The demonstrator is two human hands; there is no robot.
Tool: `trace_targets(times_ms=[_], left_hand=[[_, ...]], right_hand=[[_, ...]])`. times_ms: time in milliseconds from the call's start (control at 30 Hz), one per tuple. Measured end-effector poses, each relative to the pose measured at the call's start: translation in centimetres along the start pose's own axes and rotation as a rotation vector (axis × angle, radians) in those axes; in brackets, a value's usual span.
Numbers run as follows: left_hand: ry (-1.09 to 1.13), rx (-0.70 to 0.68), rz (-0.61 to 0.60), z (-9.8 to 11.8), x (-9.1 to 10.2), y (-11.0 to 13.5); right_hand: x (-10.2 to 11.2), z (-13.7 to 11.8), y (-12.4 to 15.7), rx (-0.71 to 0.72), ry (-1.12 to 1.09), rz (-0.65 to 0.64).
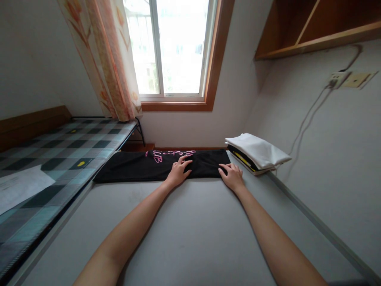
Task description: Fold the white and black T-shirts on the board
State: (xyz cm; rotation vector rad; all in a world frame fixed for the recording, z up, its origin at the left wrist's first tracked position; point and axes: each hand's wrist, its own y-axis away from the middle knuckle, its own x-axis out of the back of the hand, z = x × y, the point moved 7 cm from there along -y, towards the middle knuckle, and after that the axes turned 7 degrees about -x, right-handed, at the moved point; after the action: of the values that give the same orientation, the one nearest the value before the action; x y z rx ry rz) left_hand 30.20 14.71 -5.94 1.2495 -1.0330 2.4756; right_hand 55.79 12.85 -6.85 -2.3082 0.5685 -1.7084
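A black folded garment [133, 167] with pink lettering lies as a long strip across the far edge of the pale table [190, 230]. My left hand [179, 171] rests on it right of the middle, fingers spread and palm down. Near the strip's right end, my right hand [232, 176] touches the cloth with its fingertips, the fingers loosely curved and apart. Neither hand grips the fabric visibly. Beside my right hand sits a stack of folded cloths [257, 153], white on top with black and yellow below.
To the left stands a bed with a checked mattress [98, 137], a sheet of paper [24, 186] lying on it. A wall borders the table's right side, with a plugged-in cable [309, 109] hanging down. Wooden shelves [315, 43] jut out above. Ahead are a window [178, 47] and a flowered curtain [110, 59].
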Motion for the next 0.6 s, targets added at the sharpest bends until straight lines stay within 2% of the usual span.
trace_targets(times_ms=[100,200,400,500,600], left_hand=[[0.110,-0.018,0.037,-0.1,-0.2,0.0],[0.177,0.034,0.056,-0.6,-0.1,-0.1],[0.232,0.096,0.039,-1.0,0.1,-0.4],[0.237,0.081,0.029,-1.2,-0.1,-0.5],[0.235,0.007,0.016,-0.9,-0.4,-0.6]], right_hand=[[0.1,-0.2,0.2,0.025,0.006,0.000],[0.3,-0.8,0.4,0.037,0.063,-0.011],[0.9,-3.2,-0.6,0.033,0.184,-0.058],[0.0,-3.7,-2.4,-0.063,0.115,-0.195],[-1.4,-3.8,-4.3,-0.184,-0.033,-0.323]])
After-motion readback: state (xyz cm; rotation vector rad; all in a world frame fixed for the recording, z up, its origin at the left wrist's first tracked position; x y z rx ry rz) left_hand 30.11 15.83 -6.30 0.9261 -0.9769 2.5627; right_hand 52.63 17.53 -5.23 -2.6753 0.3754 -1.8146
